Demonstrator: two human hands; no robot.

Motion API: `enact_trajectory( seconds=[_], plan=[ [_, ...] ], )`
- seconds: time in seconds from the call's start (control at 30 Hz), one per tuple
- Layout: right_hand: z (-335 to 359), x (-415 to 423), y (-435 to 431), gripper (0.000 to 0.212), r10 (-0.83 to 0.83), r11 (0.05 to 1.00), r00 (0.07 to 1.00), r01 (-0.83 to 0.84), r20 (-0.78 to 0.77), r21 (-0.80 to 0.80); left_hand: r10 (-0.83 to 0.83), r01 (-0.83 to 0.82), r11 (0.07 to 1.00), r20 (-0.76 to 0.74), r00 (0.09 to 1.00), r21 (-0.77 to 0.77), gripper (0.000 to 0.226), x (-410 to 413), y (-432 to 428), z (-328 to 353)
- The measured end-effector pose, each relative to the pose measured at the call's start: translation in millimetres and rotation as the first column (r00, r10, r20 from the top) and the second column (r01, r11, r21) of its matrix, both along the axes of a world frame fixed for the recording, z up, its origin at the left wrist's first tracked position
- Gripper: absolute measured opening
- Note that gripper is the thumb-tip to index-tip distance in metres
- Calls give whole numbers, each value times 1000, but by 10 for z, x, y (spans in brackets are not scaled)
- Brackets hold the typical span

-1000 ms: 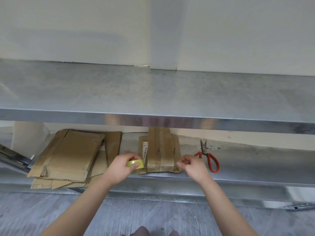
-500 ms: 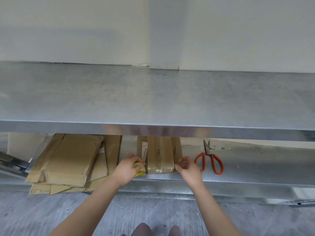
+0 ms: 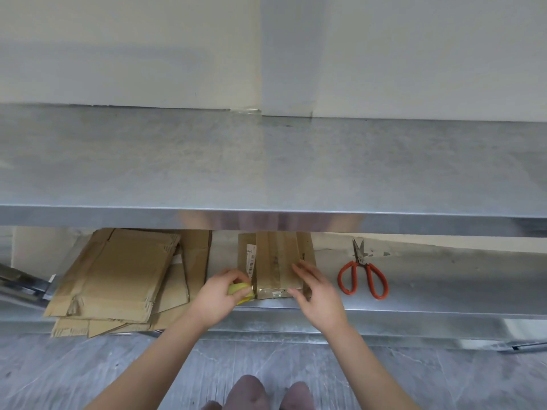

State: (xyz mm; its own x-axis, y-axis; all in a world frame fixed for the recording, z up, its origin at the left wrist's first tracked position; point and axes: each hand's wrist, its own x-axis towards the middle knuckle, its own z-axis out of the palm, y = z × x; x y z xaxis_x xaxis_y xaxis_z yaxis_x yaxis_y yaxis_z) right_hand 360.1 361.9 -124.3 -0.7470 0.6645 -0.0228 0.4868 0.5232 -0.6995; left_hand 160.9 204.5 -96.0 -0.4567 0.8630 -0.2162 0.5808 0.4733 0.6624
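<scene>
Yellow-green tape roll (image 3: 240, 291) gripped in the curled left hand (image 3: 217, 298), tight against the flat brown cardboard box (image 3: 276, 261) at the grey metal shelf's (image 3: 444, 288) front edge; right hand (image 3: 319, 295), fingers straight, rests on the box.

Tape roll (image 3: 240, 290) in left hand (image 3: 216, 295), right hand (image 3: 319, 294) on box (image 3: 276, 260)
</scene>
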Motion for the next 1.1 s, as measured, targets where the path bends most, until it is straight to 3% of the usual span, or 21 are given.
enact_trajectory(
  seconds=[0.17,0.33,0.47,0.6,0.8,0.93,1.1],
  plan=[
    [-27,-49,-1,49,-37,999,999,37,24,0,23,-22,1000,-22,999,13,17,-91,-116,30],
    [0,-76,-44,48,-41,998,986,32,162,62,-142,124,988,-206,968,-97,29,-186,-150,22],
    [-1,-90,-60,49,-51,998,984,45,169,38,-218,177,971,-299,929,-160,32,-222,-120,-14],
    [2,-101,-76,49,-61,998,982,57,177,32,-216,177,971,-265,940,-163,37,-208,-103,-66],
    [77,-53,-33,50,0,966,966,-67,260,250,-198,177,979,-247,949,-104,45,-218,-153,-95],
    [-52,300,97,51,-124,958,940,30,316,286,-146,134,989,-261,954,-63,39,-192,-143,-119],
    [-189,638,453,49,-378,917,821,269,429,294,-175,148,983,-313,934,-109,42,-147,-137,-94]
  ],
)
